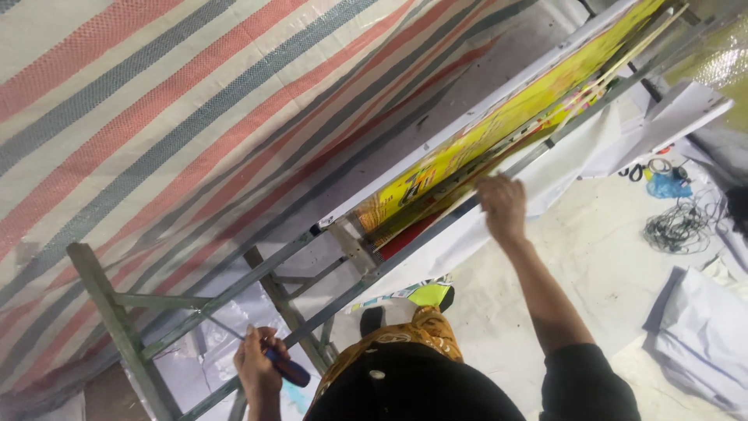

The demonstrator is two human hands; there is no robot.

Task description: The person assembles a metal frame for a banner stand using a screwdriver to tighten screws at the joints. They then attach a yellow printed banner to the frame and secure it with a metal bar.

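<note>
While I look down from the head camera, these lines cover what I see.

Left hand: my left hand (257,366) is curled tight around a screwdriver (274,360) with a dark blue handle; its thin shaft points up and away from the fist toward a bar of the metal frame (117,312), held as if to work on it.

Right hand: my right hand (502,206) reaches far forward, fingers bent over the edge of the yellow printed banner (499,125), pressing it against the frame rail, seemingly to keep it taut.

Beyond both hands: a striped tarpaulin (156,117) of red, grey and white hangs behind the frame.

Below the right hand: white sheets (693,327) lie on the floor, with a tangle of wire (678,226) and scissors (633,171) well apart from my fingers.
</note>
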